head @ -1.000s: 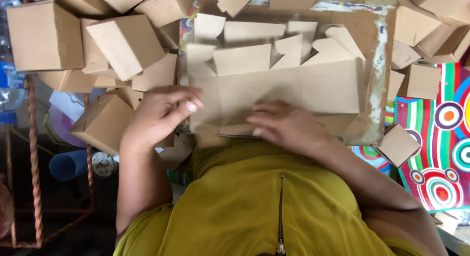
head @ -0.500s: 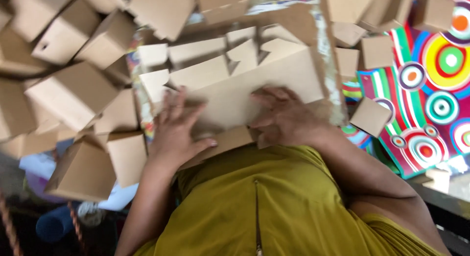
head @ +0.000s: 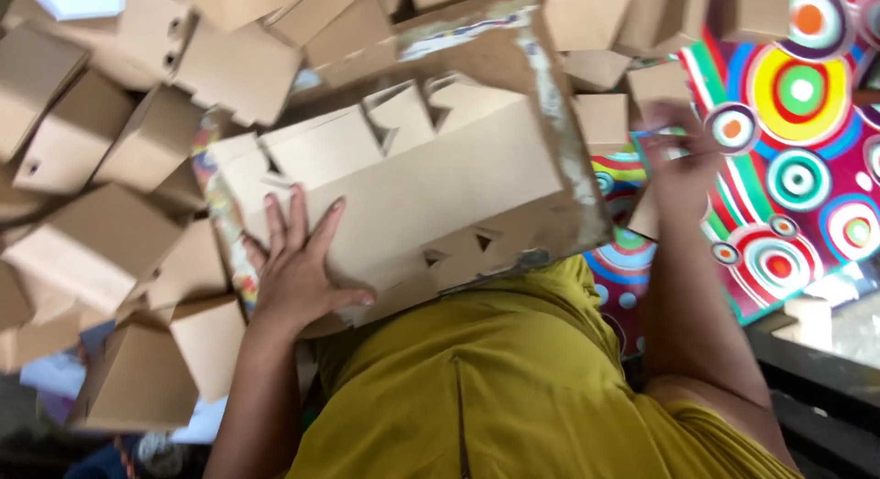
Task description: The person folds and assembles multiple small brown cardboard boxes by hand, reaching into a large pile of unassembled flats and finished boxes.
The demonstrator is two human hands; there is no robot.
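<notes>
My left hand is pressing the flat cardboard on my lap, fingers spread near its left edge. Folded boxes are crowding just beyond. My right hand, blurred, fingers unclear, is hovering over the circle-patterned mat.

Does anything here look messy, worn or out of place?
Yes. The board under the flat cardboard blank has a frayed, whitish, peeling right edge. Folded boxes lie heaped at all angles on the left. The left hand presses the blank; the right hand is blurred.
</notes>
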